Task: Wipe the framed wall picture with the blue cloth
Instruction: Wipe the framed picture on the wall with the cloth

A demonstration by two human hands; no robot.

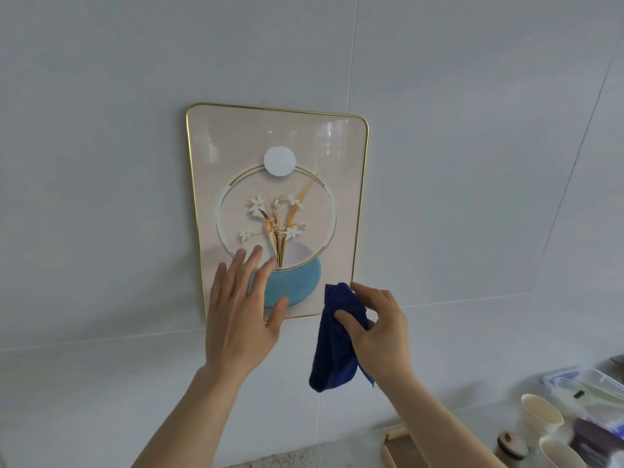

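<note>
A framed picture (280, 136) with a thin gold rim hangs on the grey tiled wall; it shows white flowers in a blue vase. My left hand (241, 309) is spread flat, fingers apart, over the picture's lower left part, covering that corner. My right hand (378, 327) pinches a dark blue cloth (332, 352) between thumb and fingers, just below the picture's lower right corner. The cloth hangs down bunched, its top edge near the frame's bottom rim.
At the lower right, a counter holds two paper cups (540, 415), a clear plastic bag of items (594, 393), a small round lid (510, 442) and a wooden holder (398, 445). The wall around the picture is plain tile with thin seams.
</note>
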